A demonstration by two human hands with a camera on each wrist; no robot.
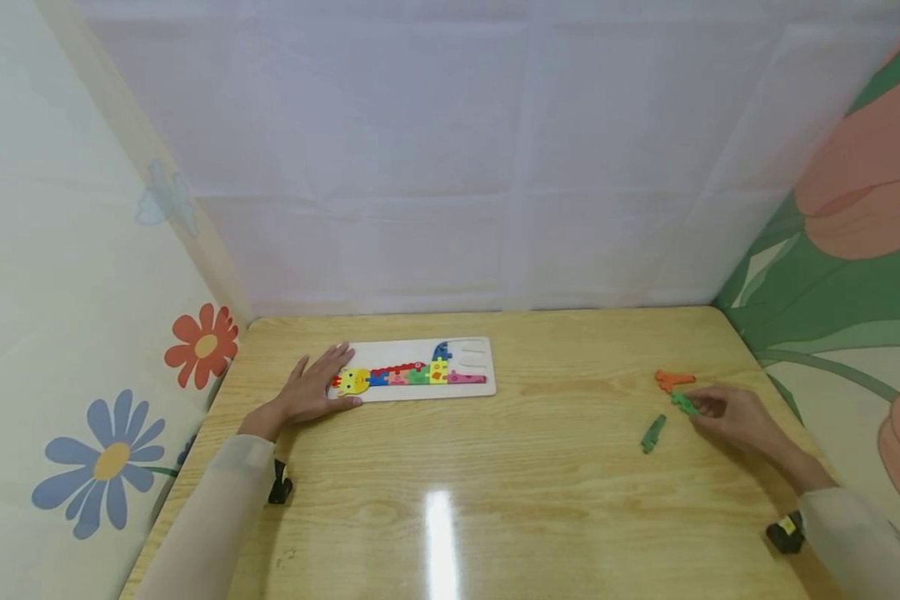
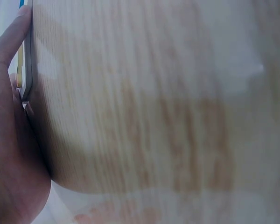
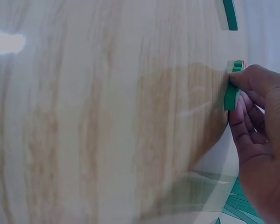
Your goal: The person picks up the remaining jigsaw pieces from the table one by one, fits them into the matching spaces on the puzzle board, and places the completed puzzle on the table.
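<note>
A giraffe puzzle board [image 1: 390,350] lies on the table, its recess partly filled with colored pieces from the yellow head [image 1: 354,382] to a pink leg piece [image 1: 467,378]. My left hand [image 1: 311,392] rests at the board's left end, fingers extended over the far corner and thumb along the near edge. In the left wrist view, the thumb [image 2: 11,39] touches the board's side. At the right, my right hand [image 1: 735,421] pinches a bright green puzzle piece [image 1: 683,403] between thumb and fingers. The right wrist view shows that same green piece [image 3: 232,95] in the pinch.
An orange puzzle piece [image 1: 675,381] lies just beyond the right hand. A dark green puzzle piece [image 1: 653,434] lies to its near left. Wood-grain tabletop [image 1: 555,467] separates the board from these pieces. White cloth [image 1: 435,167] stands behind the table, with flower-printed cloth on both sides.
</note>
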